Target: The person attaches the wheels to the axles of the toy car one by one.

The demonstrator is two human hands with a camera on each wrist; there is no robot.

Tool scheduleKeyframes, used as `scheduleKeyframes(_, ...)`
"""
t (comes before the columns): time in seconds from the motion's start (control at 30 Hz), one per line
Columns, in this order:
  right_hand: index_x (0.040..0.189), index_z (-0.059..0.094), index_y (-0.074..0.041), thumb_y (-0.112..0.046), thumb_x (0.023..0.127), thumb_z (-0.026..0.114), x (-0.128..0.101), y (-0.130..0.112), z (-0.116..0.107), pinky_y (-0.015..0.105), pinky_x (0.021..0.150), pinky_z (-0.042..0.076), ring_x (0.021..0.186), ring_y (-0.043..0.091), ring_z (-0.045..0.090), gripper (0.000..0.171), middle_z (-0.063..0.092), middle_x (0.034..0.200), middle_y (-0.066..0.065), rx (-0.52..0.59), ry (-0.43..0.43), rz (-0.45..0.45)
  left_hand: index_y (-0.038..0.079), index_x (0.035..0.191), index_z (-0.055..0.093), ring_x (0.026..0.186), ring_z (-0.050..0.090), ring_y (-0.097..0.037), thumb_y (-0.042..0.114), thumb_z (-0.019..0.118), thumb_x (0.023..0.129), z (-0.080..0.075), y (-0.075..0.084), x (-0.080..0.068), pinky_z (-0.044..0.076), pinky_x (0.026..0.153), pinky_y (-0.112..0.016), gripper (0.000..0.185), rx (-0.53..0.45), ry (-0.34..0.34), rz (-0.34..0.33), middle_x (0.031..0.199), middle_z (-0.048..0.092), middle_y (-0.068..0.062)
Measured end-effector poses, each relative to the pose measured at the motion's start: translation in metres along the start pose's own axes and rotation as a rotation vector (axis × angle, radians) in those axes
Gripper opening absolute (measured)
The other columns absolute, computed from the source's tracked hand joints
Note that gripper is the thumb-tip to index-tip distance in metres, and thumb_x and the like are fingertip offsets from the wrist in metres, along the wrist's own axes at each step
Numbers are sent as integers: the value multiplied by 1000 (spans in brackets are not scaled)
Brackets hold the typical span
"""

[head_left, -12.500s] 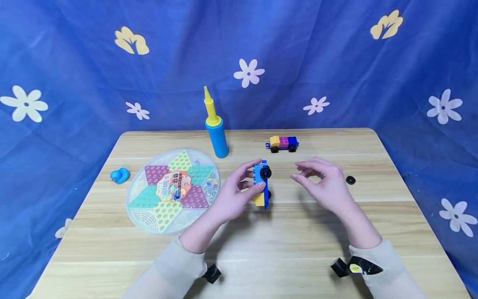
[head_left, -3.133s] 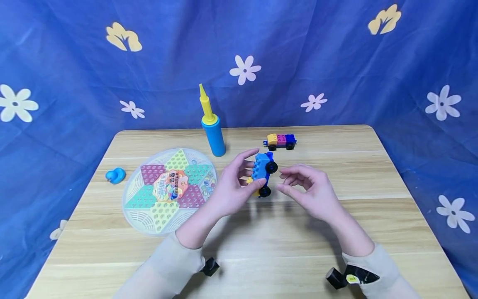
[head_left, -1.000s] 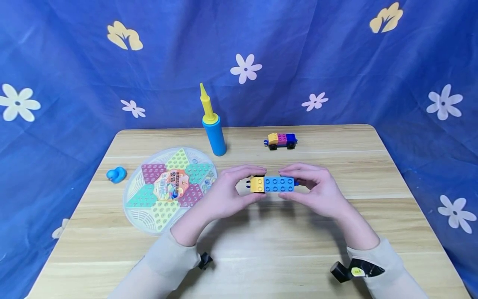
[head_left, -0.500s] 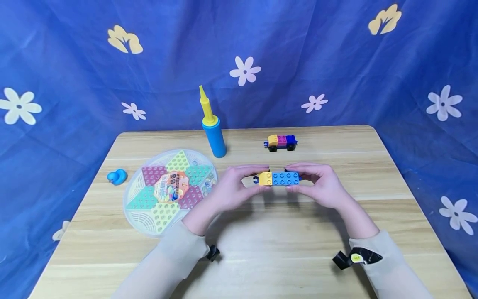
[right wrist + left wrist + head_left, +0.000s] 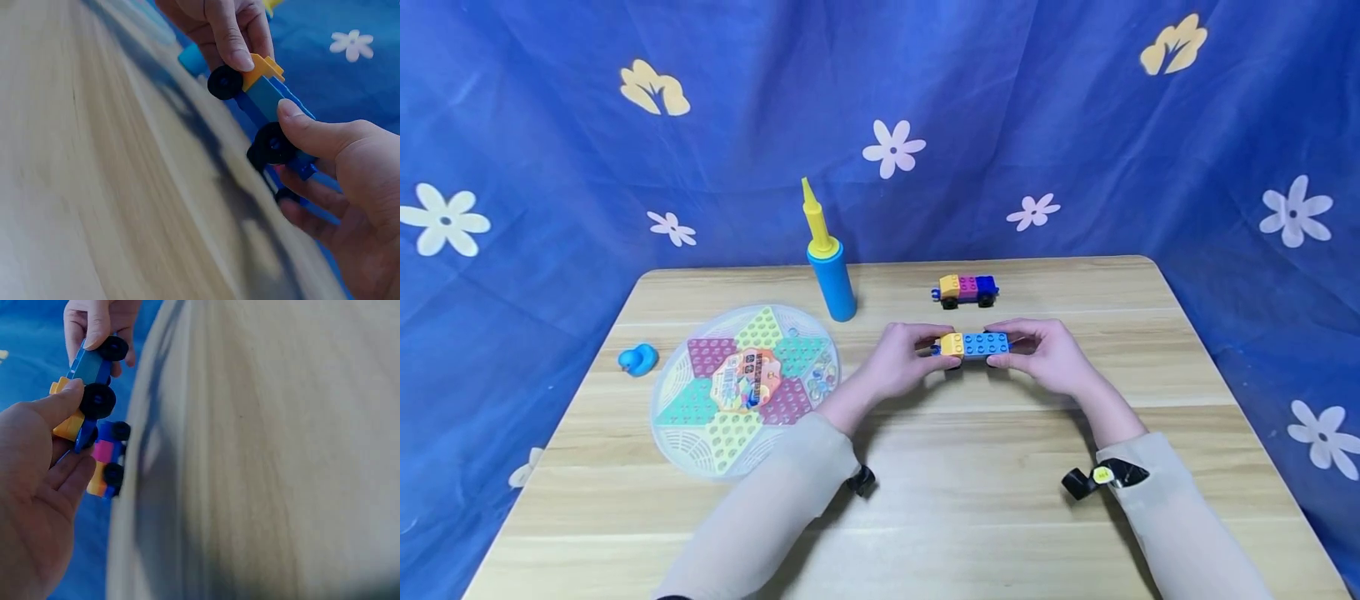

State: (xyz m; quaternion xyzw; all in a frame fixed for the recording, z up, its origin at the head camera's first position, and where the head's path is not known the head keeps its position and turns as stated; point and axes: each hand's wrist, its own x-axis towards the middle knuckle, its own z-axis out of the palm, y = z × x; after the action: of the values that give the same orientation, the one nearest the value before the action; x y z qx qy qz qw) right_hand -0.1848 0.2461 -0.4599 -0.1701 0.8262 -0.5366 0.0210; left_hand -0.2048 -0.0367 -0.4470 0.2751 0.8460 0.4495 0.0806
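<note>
Both hands hold a toy block car by its two ends. The car has a yellow sloped block, light-blue studded blocks, a dark-blue base and black wheels. My left hand pinches the yellow end, its thumb near a wheel in the left wrist view. At the light-blue end, my right hand grips with thumb and fingers. The studs face up, and the car appears held above the table. Behind it stands a second block car, yellow, magenta and dark blue.
A blue hand pump with a yellow top stands at the back. On the left lies a round star-patterned board with marbles under its cover, beside a blue toy duck. A blue flowered cloth hangs behind the wooden table.
Earlier my left hand alone held the car tipped on end, and a loose black wheel lay at right. Now it is level in both hands, moved away and right; that wheel is gone from the table.
</note>
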Motion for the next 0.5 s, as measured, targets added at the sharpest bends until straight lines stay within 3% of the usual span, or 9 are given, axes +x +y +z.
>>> scheduleKeyframes(0.23, 128, 78, -13, -23, 85, 92, 6, 24, -1, 40, 95, 56, 111, 24, 69, 46, 75, 124, 6, -68, -18, 61, 11, 135, 73, 121, 67, -14, 29, 83, 95, 11, -16, 12, 51, 105, -32, 45, 16, -19, -67, 130, 73, -4)
scheduleKeyframes(0.4, 129, 77, -14, -26, 88, 90, 11, 34, 1, 47, 102, 52, 119, 24, 66, 44, 74, 128, 5, -82, -21, 100, 14, 134, 74, 121, 65, -14, 29, 82, 96, 16, -28, 17, 51, 105, -34, 42, -57, 0, -119, 129, 73, 0)
scheduleKeyframes(0.5, 131, 76, -12, -23, 91, 88, 13, 38, 1, 44, 102, 52, 119, 26, 66, 43, 73, 130, 7, -53, -15, 117, 15, 134, 74, 118, 66, -13, 30, 83, 96, 18, -32, 20, 53, 103, -34, 42, -106, 14, -152, 127, 73, 2)
